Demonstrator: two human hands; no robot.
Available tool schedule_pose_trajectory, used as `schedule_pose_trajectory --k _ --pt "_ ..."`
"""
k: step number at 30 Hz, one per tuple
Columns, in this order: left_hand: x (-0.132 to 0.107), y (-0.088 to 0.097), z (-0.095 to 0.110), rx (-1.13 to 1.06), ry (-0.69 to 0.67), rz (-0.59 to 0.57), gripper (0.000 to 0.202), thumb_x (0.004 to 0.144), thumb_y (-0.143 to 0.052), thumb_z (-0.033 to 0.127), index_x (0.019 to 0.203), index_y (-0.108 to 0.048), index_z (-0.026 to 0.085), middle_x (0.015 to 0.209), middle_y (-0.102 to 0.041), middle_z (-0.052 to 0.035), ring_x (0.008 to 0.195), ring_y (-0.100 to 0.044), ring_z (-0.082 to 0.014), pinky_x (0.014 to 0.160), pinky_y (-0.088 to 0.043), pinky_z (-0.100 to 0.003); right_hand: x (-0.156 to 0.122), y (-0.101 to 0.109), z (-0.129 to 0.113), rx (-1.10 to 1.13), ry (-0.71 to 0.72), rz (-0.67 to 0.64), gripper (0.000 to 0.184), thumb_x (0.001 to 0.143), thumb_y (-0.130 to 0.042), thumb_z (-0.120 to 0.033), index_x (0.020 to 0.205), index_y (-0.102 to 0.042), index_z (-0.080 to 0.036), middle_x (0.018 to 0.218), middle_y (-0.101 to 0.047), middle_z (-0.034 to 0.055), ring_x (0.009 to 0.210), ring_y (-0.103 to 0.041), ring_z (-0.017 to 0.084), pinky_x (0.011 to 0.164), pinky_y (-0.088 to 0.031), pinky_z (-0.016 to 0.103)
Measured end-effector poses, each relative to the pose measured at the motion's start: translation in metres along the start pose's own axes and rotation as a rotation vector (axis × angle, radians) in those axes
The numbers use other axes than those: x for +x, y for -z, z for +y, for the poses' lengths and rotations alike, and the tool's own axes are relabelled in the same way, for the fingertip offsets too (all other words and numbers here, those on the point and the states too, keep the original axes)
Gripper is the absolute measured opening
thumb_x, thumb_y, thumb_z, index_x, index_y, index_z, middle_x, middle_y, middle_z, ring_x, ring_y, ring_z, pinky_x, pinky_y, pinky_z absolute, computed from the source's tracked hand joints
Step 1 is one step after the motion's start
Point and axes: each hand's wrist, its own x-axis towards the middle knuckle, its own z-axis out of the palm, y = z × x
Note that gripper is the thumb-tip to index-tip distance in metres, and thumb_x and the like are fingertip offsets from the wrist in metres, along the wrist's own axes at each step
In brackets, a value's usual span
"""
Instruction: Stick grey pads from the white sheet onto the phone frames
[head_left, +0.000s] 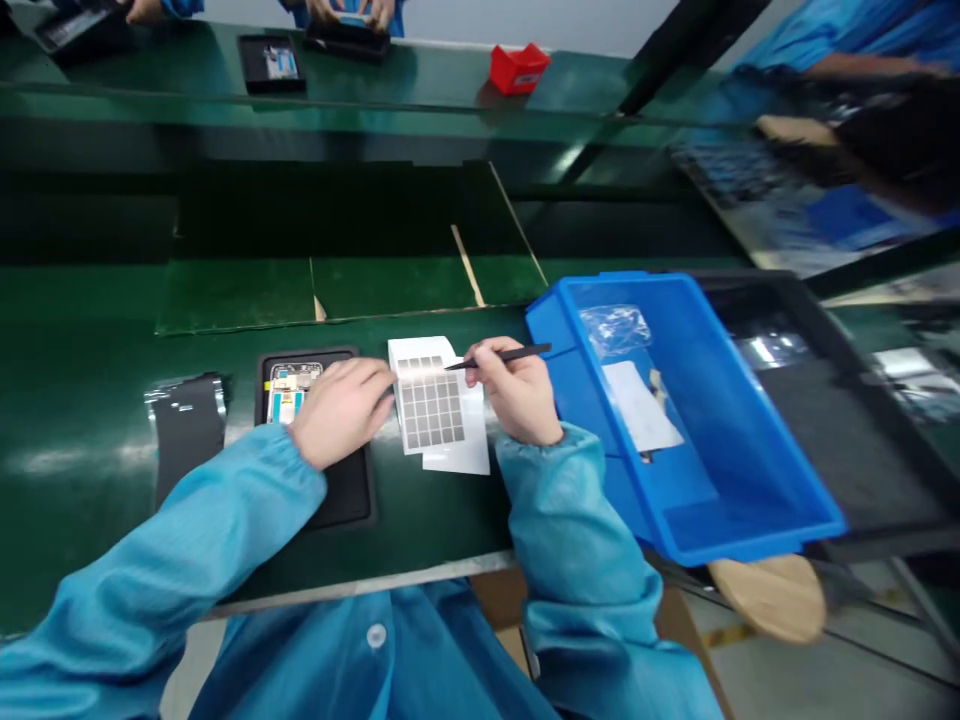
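Green tabletop (75,340); gridded sheet (433,412) near centre. Right hand (519,392), at its three o'clock, pinches black tweezers (525,351); left hand (343,408) at nine, grip unclear. Sheet slipping could make tip gouge squares.

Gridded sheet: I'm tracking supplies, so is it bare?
Not bare: rows of grey squares show on the gridded sheet, near the black tool in the right hand. Cannot tell whether any are missing.
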Motion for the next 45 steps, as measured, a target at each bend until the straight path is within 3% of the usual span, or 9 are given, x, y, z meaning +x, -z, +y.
schedule_pose_trajectory --k 2,4,6,10,18,45 --pt "0.038 -0.022 0.010 0.053 -0.001 -0.011 0.029 0.100 -0.048 0.026 0.121 -0.065 0.016 0.135 -0.063 -0.0118 0.128 -0.055 -0.0281 0.108 -0.042 -0.044 -0.002 0.009 0.010 -0.003 -0.034 -0.004 0.028 0.079 -0.084 -0.045 0.084 -0.068 -0.022 0.084 -0.068 0.0001 0.064 -0.062 0.014 0.067 -0.051 0.031" --pt "0.062 -0.042 0.013 0.110 0.001 -0.042 0.034 0.098 -0.053 0.028 0.129 -0.061 0.014 0.145 -0.055 -0.0138 0.136 -0.048 -0.0315 0.111 -0.038 -0.047 -0.002 0.017 0.018 -0.024 -0.019 -0.001 0.024 0.078 -0.084 -0.041 0.085 -0.070 -0.022 0.090 -0.068 0.0002 0.069 -0.064 0.015 0.072 -0.053 0.032" --pt "0.070 -0.056 0.011 0.144 0.003 -0.095 0.041 0.097 -0.058 0.031 0.134 -0.057 0.013 0.151 -0.049 -0.0148 0.141 -0.042 -0.0342 0.113 -0.035 -0.051 -0.001 0.024 0.026 -0.083 0.023 0.008 0.022 0.077 -0.086 -0.037 0.083 -0.072 -0.022 0.090 -0.069 0.0000 0.074 -0.065 0.016 0.075 -0.054 0.032" --pt "0.060 -0.071 0.005 0.152 -0.003 -0.126 0.049 0.093 -0.063 0.037 0.136 -0.056 0.014 0.150 -0.050 -0.0153 0.140 -0.043 -0.0347 0.112 -0.038 -0.052 0.007 0.033 0.042 -0.205 0.035 -0.017 0.026 0.071 -0.090 -0.037 0.087 -0.075 -0.024 0.087 -0.074 0.0010 0.081 -0.069 0.020 0.080 -0.057 0.036" --pt "0.051 -0.073 0.008 0.196 -0.062 -0.069 0.052 0.096 -0.056 0.039 0.144 -0.051 0.020 0.148 -0.051 -0.0144 0.138 -0.045 -0.0337 0.111 -0.037 -0.049 0.013 0.035 0.063 -0.304 0.092 -0.046 0.031 0.069 -0.091 -0.045 0.087 -0.077 -0.024 0.093 -0.079 0.0051 0.089 -0.076 0.027 0.087 -0.063 0.042" --pt "0.050 -0.074 0.008 0.183 -0.074 -0.059 0.049 0.095 -0.056 0.038 0.141 -0.054 0.019 0.147 -0.052 -0.0152 0.137 -0.045 -0.0348 0.109 -0.038 -0.051 0.008 0.039 0.068 -0.316 0.046 -0.004 0.029 0.068 -0.092 -0.042 0.081 -0.075 -0.023 0.089 -0.079 0.0058 0.087 -0.076 0.027 0.086 -0.063 0.043"
